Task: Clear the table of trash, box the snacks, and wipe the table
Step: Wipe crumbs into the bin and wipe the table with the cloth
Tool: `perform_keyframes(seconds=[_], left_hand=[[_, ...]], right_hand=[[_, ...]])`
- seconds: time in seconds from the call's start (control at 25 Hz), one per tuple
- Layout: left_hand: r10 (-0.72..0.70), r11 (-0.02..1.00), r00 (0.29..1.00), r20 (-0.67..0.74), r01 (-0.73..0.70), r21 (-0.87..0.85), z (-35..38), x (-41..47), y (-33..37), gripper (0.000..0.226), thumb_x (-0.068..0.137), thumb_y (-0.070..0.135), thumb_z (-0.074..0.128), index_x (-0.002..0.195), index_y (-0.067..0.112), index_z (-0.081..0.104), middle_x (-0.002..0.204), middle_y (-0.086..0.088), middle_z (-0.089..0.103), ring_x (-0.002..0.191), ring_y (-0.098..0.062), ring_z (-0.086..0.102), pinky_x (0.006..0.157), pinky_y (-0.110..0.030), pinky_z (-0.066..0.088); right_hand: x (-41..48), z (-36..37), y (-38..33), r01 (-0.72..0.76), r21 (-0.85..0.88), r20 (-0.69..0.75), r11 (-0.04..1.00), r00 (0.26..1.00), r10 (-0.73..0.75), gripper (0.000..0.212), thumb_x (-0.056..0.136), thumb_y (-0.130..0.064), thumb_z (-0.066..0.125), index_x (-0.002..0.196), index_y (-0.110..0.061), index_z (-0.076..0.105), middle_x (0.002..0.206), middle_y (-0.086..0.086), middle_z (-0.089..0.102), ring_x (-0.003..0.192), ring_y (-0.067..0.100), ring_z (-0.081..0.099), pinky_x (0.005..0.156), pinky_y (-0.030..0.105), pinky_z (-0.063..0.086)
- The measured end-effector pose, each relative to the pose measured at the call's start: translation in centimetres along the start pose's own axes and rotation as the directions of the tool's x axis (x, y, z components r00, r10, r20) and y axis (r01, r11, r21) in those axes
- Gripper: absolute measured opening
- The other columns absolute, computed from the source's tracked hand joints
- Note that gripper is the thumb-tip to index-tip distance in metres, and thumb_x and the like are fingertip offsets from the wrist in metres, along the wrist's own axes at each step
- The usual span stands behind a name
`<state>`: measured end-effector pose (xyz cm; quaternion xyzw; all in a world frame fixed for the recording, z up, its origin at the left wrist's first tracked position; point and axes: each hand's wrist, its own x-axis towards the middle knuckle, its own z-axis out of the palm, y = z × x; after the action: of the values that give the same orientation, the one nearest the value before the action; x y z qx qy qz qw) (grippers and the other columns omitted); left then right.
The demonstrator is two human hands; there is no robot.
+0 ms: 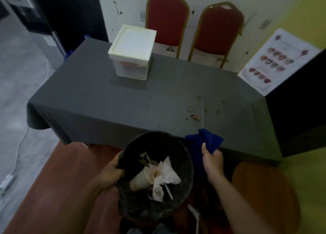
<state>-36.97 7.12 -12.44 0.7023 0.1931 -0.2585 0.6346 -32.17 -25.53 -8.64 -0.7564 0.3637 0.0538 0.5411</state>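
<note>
1. The black-lined bin (185, 166) is nearest, low centre, held just short of the table's near edge. Inside it a paper cup (141, 179) lies on its side, a crumpled white tissue (166, 173) touches the cup's mouth, and a thin white stick (169, 192) lies beside the tissue. Smaller scraps lie deeper in, too dim to identify.
2. The left hand (110, 173) has its fingers curled round the bin's left rim and wall, gripping it.
3. The right hand (211, 161) is just right of the bin, fingers curled round a bunched blue cloth (210, 139) with the thumb raised along it. The cloth's upper folds lie at the table's near edge, and the rest hangs down between bin and hand.
4. The table (105, 101) is covered by a dark grey cloth that drapes over its edges.
5. Brown crumbs (193, 116) are scattered over the right half of the table, beyond the blue cloth and apart from it.
6. A white box (132, 52) with its lid on stands far left of centre on the table, well apart from the crumbs. A blurred red shape shows through its front wall.
7. Behind the table two red chairs (167, 20) with gold frames stand side by side against a white wall. At the far right is a poster (275, 60), its print too blurred to read.
</note>
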Motion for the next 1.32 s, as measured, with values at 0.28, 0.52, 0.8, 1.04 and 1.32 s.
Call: perform_keyframes(seconds=[0.28,0.52,0.8,1.04,1.32], left_hand=[[-0.239,0.944,0.970,0.039,0.222,0.244,1.2,9.2,-7.8,0.095,0.063,0.005,0.054,0.136,0.061,0.032,0.126,-0.014,0.064,0.104,-0.038,0.066,0.079,-0.053,0.059],[-0.289,0.919,0.957,-0.019,0.283,0.275,1.7,12.2,-8.7,0.095,0.062,0.010,0.055,0.136,0.063,0.029,0.126,-0.009,0.065,0.105,-0.031,0.068,0.080,-0.049,0.060],[-0.244,0.958,0.970,0.011,0.239,0.157,3.6,10.0,-1.2,0.092,0.057,-0.005,0.049,0.138,0.037,0.038,0.123,-0.005,0.062,0.111,-0.024,0.060,0.092,-0.037,0.054],[-0.253,0.961,0.967,0.029,0.247,0.122,3.7,11.1,-0.5,0.089,0.059,-0.009,0.046,0.136,0.035,0.044,0.111,-0.005,0.071,0.093,-0.029,0.069,0.076,-0.043,0.061],[-0.211,0.966,0.977,0.025,0.205,0.161,3.9,11.4,-0.4,0.082,0.071,-0.025,0.040,0.138,0.021,0.044,0.123,-0.013,0.062,0.113,-0.028,0.059,0.089,-0.039,0.053]], right_hand=[[8.2,-2.2,-6.0,0.144,-0.001,-0.130,0.990,0.981,-0.143,0.025,0.101,-0.035,0.055,0.085,-0.017,0.060,0.078,0.002,0.064,0.072,0.019,0.063,0.063,0.032,0.044],[15.9,5.9,-10.1,0.260,-0.296,-0.019,0.919,0.960,-0.278,0.031,0.100,-0.028,0.053,0.075,-0.010,0.060,0.078,0.007,0.062,0.077,0.027,0.061,0.068,0.032,0.043],[12.7,10.3,-6.2,0.483,-0.483,0.235,0.731,0.875,-0.423,0.019,0.086,0.002,0.053,0.071,-0.009,0.051,0.076,0.005,0.057,0.071,0.025,0.058,0.065,0.032,0.040],[5.2,7.6,-1.7,0.648,-0.270,0.430,0.712,0.743,-0.513,0.032,0.083,0.010,0.054,0.100,-0.011,0.070,0.086,-0.004,0.069,0.078,0.001,0.062,0.073,0.007,0.044],[10.8,2.2,-9.0,0.402,-0.098,-0.082,0.910,0.908,-0.410,0.024,0.096,-0.023,0.064,0.073,-0.019,0.060,0.073,-0.002,0.065,0.069,0.014,0.062,0.065,0.031,0.047]])
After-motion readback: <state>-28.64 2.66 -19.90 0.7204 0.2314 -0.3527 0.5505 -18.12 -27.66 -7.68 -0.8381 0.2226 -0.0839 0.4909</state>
